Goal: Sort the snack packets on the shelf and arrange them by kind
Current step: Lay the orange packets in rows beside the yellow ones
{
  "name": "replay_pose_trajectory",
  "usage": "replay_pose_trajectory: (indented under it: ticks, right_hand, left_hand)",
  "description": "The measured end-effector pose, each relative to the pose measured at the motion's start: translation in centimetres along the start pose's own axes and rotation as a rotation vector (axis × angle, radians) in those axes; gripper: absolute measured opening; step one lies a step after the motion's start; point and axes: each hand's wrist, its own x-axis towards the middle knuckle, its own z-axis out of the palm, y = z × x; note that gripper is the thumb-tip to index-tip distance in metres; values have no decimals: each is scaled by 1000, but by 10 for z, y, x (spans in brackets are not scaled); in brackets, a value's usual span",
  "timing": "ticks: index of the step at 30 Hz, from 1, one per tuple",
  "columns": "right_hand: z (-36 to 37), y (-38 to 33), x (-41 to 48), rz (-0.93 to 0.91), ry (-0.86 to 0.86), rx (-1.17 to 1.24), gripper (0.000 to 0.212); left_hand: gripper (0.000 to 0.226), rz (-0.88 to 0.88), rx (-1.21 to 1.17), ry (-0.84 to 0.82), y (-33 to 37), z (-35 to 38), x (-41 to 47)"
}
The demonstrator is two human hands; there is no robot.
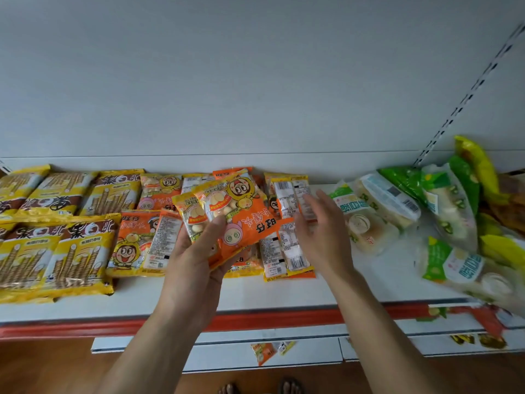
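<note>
The orange pile (136, 243) lies in the middle of the white shelf (284, 291). Some of its packets show a cartoon face. Others lie with the back up, showing small print and bar codes.

Just above the pile, the left hand (196, 260) holds two orange packets (247, 220). Its thumb presses on top and its fingers curl under them. The held packets are upside down and overlap like a fan. Each has a clear window, and small round pale balls show inside.

The right hand (321, 226) hangs over the right part of the pile. Its fingers are spread and loose and it holds nothing. It looks a bit blurry.

Left of the pile lie the yellow packs (56, 251), flat in two rows, side by side and touching. Striped brown rolls are drawn on them. The nearest pack touches the pile's left edge.

Right of the pile lie the green bags (377, 206), tipped and heaped on each other. They are partly clear, and pale round buns show inside. Farther right, a yellow-green bag (477, 163) leans up at the back. What is in it cannot be seen.

Below the pile, a red strip (255, 319) runs along the shelf's front edge. Under that is a low shelf (216, 356) with one small packet (262, 353) on it. Toes (289, 386) show on the brown floor at the very bottom.
</note>
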Motion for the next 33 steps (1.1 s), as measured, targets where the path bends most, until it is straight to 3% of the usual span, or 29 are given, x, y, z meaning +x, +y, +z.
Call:
replay_pose_trajectory:
  ticks: [4, 13, 17, 21, 24, 26, 29, 31, 33]
  right_hand:
    - [2, 6, 36, 83, -211, -171, 40]
    - [15, -6, 67, -51, -151, -124, 27]
    - [22, -13, 73, -71, -163, -132, 23]
    - [12, -7, 65, -71, -48, -6, 25]
    - [-7, -13, 55, 21, 55, 278, 23]
    - [-19, -25, 45, 110, -98, 469, 26]
    - [-26, -43, 26, 84, -424, 585, 44]
    - [-25, -48, 19, 91, -472, 651, 45]
    - [-24, -46, 16, 95, -463, 712, 30]
  left_hand:
    - [47, 19, 41, 5, 5, 2, 2]
    - [31, 68, 80, -5, 4, 0, 3]
    - [44, 53, 80, 0, 2, -4, 2]
    - [42, 45, 103, -10, 1, -3, 6]
    - [43, 40, 163, -37, 2, 5, 12]
    - [40, 45, 219, -71, 4, 12, 16]
    - [33, 47, 300, -118, 3, 23, 20]
    - [31, 54, 329, -116, 0, 27, 20]
    - [30, 90, 322, -76, -1, 22, 19]
